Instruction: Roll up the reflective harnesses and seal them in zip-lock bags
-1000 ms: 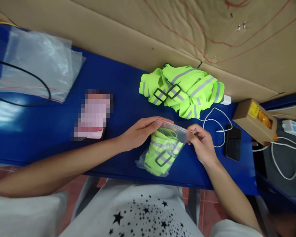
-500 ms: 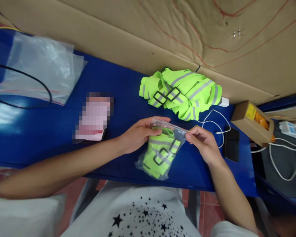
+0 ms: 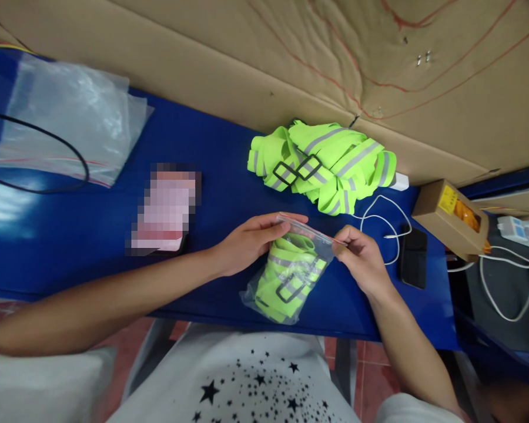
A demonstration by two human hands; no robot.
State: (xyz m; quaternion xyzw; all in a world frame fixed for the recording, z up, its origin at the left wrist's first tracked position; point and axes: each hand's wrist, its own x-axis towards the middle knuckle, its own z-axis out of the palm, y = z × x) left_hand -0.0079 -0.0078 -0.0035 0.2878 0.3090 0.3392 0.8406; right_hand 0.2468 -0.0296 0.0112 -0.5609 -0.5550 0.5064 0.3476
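Observation:
A clear zip bag (image 3: 248, 298) hangs tilted over the blue table's front edge. Inside it lies a folded neon-yellow reflective strap (image 3: 277, 282) with grey stripes and a black buckle. My left hand (image 3: 258, 238) grips the bag's top left corner, thumb in front and fingers behind. At the other end of the red-lined zip edge, my right hand (image 3: 359, 252) pinches the top right corner between thumb and fingers. Behind my hands, a heap of the same neon straps (image 3: 339, 158) with black buckles rests against the cardboard.
Flat zip bags (image 3: 70, 117) lie at the left under a black cable (image 3: 81, 155). A pixelated phone-like object (image 3: 165, 205) lies nearer. To the right are a white cable (image 3: 394, 214), a dark phone (image 3: 413, 257) and a cardboard box (image 3: 441, 220). Cardboard (image 3: 203, 53) lines the table's back.
The strap's buckle has shifted slightly lower within the bag. Both hands keep their hold on the zip edge, with only small movement.

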